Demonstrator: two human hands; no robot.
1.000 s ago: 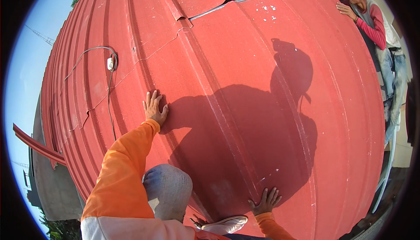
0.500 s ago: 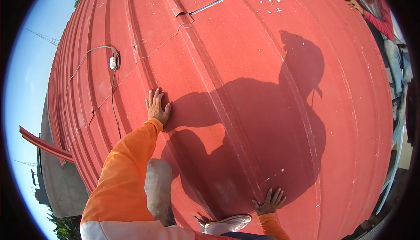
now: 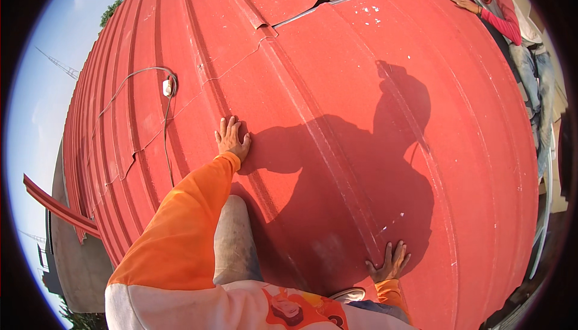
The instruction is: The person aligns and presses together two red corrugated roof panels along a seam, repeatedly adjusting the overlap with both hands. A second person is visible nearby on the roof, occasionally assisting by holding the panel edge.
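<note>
The red metal roof [image 3: 494, 167] is spread under the person and fills most of the view. The left hand [image 3: 233, 138] is laid palm down on it beside a raised rib, fingers spread; the right hand [image 3: 388, 262] is set lower, its fingers also fanned out on the sheet. Nothing is gripped by either.

A slip seems the chief risk: the body appears to be propped on smooth metal, and grip could be lost if weight were shifted onto a dusty patch. The sheet could also be dented if a knee were pressed between ribs. The dark cable [image 3: 165, 125], looped to the left of the left hand, could be snagged by the orange sleeve [image 3: 180, 227] or dragged if the arm were swept that way. A palm could be cut were it slid onto the overlapping sheet edge [image 3: 322, 6].

Counted, there are two hands of the wearer, one trouser leg [image 3: 235, 242], one partly seen shoe [image 3: 348, 295], one cable, one white connector [image 3: 167, 88], one projecting red strip [image 3: 60, 208] and one co-worker [image 3: 509, 14], by whom one hand [image 3: 464, 3] is rested on the roof. The ribs cannot be counted reliably toward the rim.
</note>
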